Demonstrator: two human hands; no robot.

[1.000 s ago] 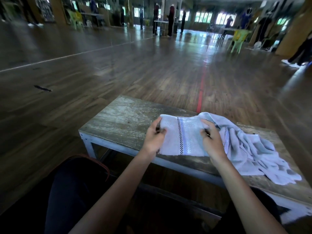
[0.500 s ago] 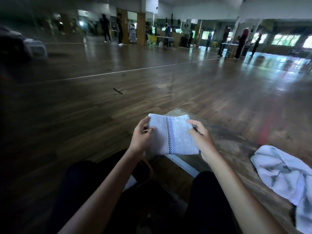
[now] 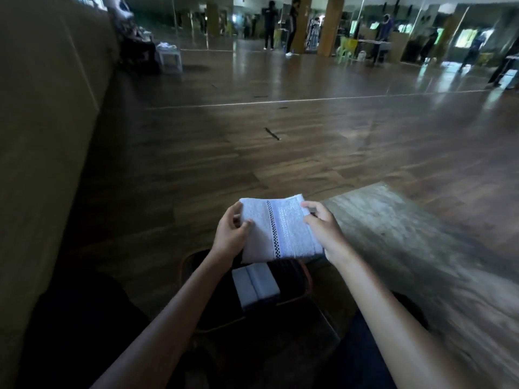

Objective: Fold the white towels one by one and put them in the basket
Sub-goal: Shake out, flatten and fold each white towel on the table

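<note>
A folded white towel (image 3: 280,228) with a black-and-white checked stripe hangs in the air, held by both hands. My left hand (image 3: 230,234) grips its left edge and my right hand (image 3: 323,231) pinches its right edge. Directly below it sits a dark basket (image 3: 304,276) with a brown rim, on the floor between my knees. Another folded white towel (image 3: 255,284) lies inside the basket.
A worn wooden bench (image 3: 421,242) runs along my right. A tan wall (image 3: 42,136) stands close on my left. Wooden floor stretches ahead, with people, a white stool (image 3: 170,58) and green chairs far off.
Both hands have carried the folded towel left, off the bench, to above the basket. The view has swung left, so the pile of unfolded towels has left the frame.
</note>
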